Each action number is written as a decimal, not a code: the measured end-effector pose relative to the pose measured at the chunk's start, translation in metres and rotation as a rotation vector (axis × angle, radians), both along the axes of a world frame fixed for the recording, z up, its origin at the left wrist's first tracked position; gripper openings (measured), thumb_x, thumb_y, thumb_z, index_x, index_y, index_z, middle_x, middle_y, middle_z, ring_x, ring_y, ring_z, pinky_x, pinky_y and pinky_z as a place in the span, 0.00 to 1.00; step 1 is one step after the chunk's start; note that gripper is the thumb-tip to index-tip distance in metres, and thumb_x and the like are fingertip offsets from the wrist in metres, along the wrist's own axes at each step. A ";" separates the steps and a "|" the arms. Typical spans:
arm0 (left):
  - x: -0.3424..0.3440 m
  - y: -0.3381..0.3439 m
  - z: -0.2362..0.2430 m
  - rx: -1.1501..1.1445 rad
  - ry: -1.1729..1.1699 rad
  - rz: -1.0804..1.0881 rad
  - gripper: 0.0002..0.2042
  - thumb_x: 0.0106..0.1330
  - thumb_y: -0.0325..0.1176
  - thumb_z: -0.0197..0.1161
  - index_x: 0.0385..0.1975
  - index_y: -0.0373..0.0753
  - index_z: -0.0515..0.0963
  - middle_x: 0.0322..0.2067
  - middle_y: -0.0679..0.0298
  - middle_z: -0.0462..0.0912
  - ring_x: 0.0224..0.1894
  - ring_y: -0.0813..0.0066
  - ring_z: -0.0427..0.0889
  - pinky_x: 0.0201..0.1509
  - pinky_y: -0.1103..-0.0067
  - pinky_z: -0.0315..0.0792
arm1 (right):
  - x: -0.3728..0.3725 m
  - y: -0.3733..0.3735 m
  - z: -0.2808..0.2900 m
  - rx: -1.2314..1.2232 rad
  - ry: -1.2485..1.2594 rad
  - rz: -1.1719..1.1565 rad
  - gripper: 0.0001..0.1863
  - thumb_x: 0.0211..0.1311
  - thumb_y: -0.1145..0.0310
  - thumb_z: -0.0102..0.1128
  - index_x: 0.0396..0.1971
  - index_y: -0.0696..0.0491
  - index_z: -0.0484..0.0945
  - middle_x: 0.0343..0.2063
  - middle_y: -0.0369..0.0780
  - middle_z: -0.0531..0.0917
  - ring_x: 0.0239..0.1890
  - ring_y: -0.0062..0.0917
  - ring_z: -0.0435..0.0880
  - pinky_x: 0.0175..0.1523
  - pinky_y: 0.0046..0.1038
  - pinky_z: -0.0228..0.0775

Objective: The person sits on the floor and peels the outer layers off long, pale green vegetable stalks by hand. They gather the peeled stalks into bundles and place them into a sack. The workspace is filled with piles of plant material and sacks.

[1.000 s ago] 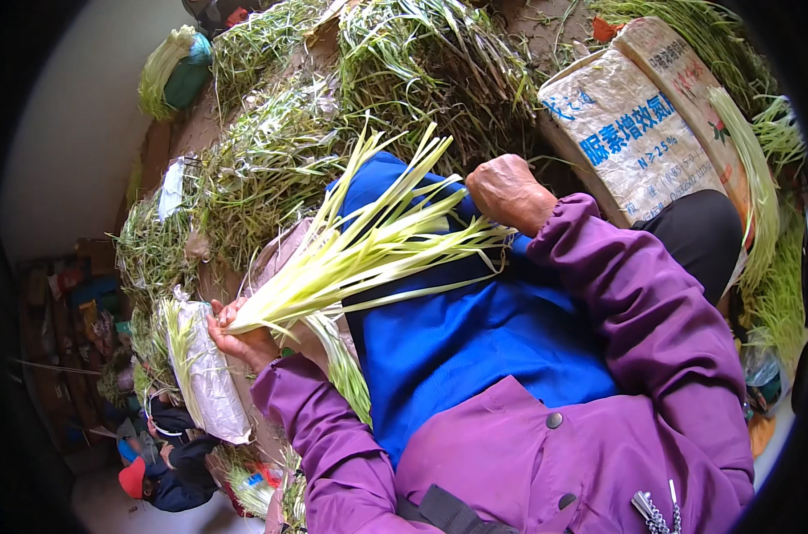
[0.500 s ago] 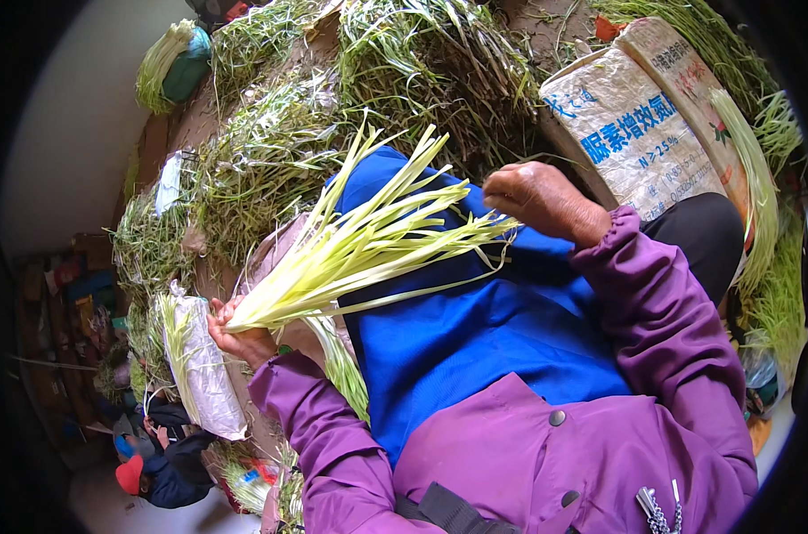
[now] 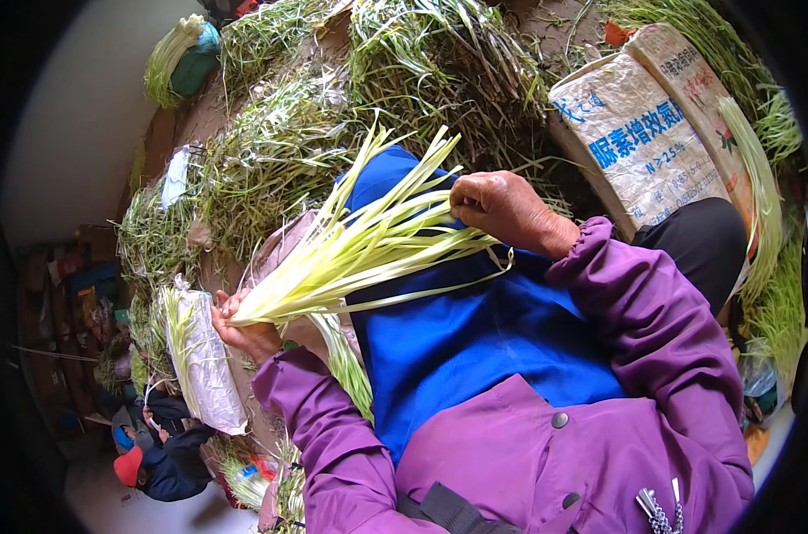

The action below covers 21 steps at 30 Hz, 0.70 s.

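Note:
A fanned bunch of pale yellow-green garlic chives [image 3: 359, 245] lies slantwise over the blue cloth [image 3: 484, 329] on my lap. At the lower left, my left hand [image 3: 246, 327] is closed around its gathered base end. My right hand [image 3: 506, 206] reaches in from the right, fingers bent and pinched together on the leaves near the loose tips. Exactly how many leaves sit between those fingertips is hidden. One long leaf curls away from the bunch below the right hand. More chives [image 3: 343, 360] lie beneath, beside my left forearm.
Heaps of green leafy stalks [image 3: 279, 160] cover the ground ahead. A printed woven sack [image 3: 640, 133] stands at right, with loose chives [image 3: 749, 196] beside it. Left of me lies a white wrapped bundle [image 3: 210, 365]. Another person [image 3: 168, 458] in a red cap is at the lower left.
My right hand has moved left and slightly down, from just beyond the leaf tips onto the leaves. My left hand keeps its hold on the base of the bunch.

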State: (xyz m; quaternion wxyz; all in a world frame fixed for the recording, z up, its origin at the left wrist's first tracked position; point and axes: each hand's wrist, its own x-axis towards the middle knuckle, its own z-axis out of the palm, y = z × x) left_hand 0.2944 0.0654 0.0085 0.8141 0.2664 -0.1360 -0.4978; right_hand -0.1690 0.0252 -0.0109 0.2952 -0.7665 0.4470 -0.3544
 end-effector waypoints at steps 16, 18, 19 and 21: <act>-0.014 -0.013 0.016 -0.012 -0.111 0.011 0.14 0.67 0.38 0.48 0.33 0.32 0.75 0.14 0.73 0.68 0.21 0.77 0.66 0.40 0.74 0.65 | -0.005 0.001 0.010 -0.253 0.223 -0.113 0.05 0.52 0.70 0.54 0.22 0.54 0.71 0.21 0.43 0.79 0.28 0.40 0.81 0.31 0.39 0.72; -0.005 -0.011 0.013 -0.005 -0.088 0.011 0.15 0.67 0.38 0.47 0.32 0.33 0.75 0.14 0.73 0.68 0.21 0.77 0.66 0.40 0.74 0.65 | -0.019 -0.005 -0.004 -0.296 0.356 -0.202 0.05 0.52 0.71 0.55 0.23 0.54 0.70 0.21 0.44 0.77 0.28 0.41 0.80 0.32 0.39 0.71; -0.008 -0.011 0.017 -0.008 -0.081 0.014 0.15 0.68 0.38 0.47 0.32 0.33 0.75 0.14 0.73 0.68 0.21 0.77 0.66 0.40 0.74 0.65 | -0.030 -0.009 -0.008 -0.281 0.399 -0.248 0.05 0.52 0.71 0.55 0.24 0.54 0.70 0.21 0.45 0.77 0.28 0.41 0.79 0.32 0.40 0.70; -0.007 -0.005 0.018 -0.023 -0.096 -0.002 0.15 0.68 0.38 0.46 0.32 0.32 0.75 0.15 0.73 0.69 0.22 0.77 0.66 0.40 0.74 0.65 | -0.055 -0.005 -0.001 -0.023 0.522 -0.251 0.06 0.54 0.68 0.54 0.26 0.55 0.73 0.23 0.47 0.79 0.29 0.44 0.80 0.34 0.41 0.71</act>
